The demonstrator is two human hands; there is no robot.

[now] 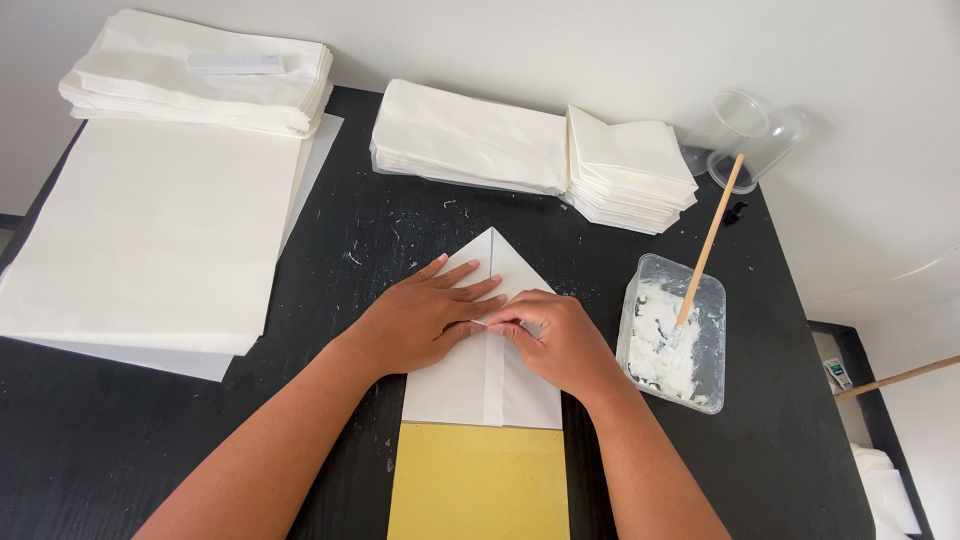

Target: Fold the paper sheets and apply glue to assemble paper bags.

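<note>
Yellow card (478,482) lies nearest, flat on the black desk (120,440) at the lower edge of the view, its far edge tucked against the near end of a folded white paper (480,385). That paper has its long axis running straight away from the person: square near end, far end folded into a point that aims at the back of the desk. A narrow overlapping seam runs down its middle along the same line.

Both hands rest on the paper's middle part. The left hand (425,318) lies flat, palm down, fingers spread and stretched toward the right across the left half, holding nothing, only pressing. The right hand (555,338) sits on the right half, its fingers curled and its fingertips pinching at the seam just where the left fingertips end. The pointed tip shows beyond both hands; the square end shows between the forearms.

Right of the hand stands a clear plastic tub (672,335) of white paste with a wooden-handled brush (708,245) leaning in it. Stacks of folded white paper (530,150) lie further back, and a pile of large white sheets (150,230) to the left.
</note>
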